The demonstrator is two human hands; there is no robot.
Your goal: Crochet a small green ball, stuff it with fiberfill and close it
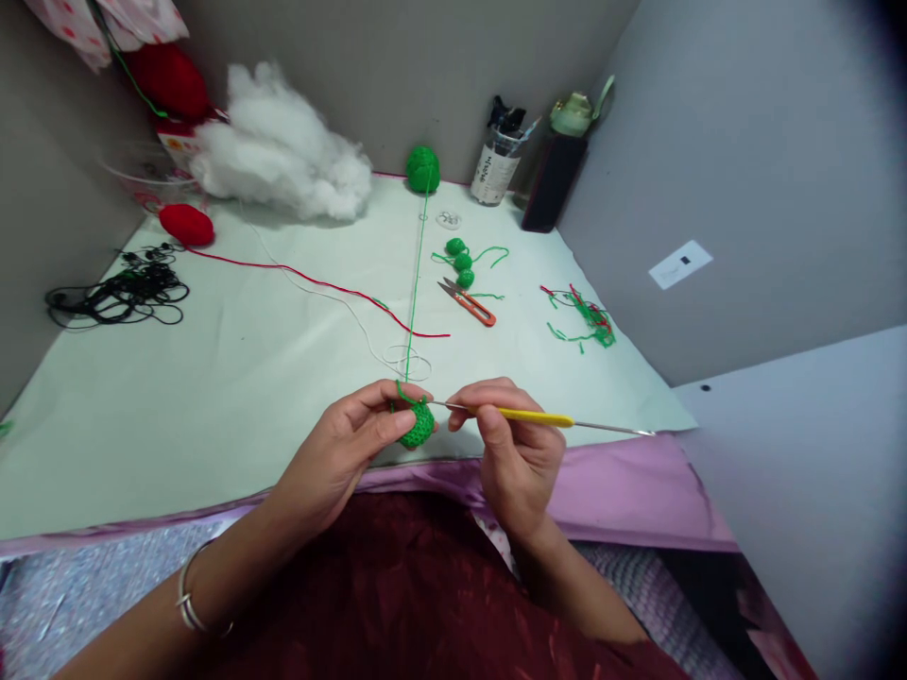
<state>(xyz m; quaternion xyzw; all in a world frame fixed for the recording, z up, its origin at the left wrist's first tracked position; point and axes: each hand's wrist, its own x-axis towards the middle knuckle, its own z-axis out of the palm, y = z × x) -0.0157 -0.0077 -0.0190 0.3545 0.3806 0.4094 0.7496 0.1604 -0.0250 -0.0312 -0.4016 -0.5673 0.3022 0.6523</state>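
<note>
Between the thumb and fingers of my left hand [354,439] is a small round green crochet piece [419,425]. My right hand [514,444] grips a crochet hook [535,416] by its yellow handle, like a pen. The hook's thin metal tip reaches the top edge of the crochet piece; whether it sits inside a stitch is too small to tell. A green yarn strand [415,293] runs from my left fingers back to a green yarn ball [423,170] by the rear wall.
Orange thread snips [469,302] lie beside several small green crochet balls [463,262]. White stuffing [283,151], a red yarn ball [186,225] and tangled black cord [120,288] occupy the left. Yarn scraps [591,321], a pen cup [495,170] and a dark bottle [555,179] stand right.
</note>
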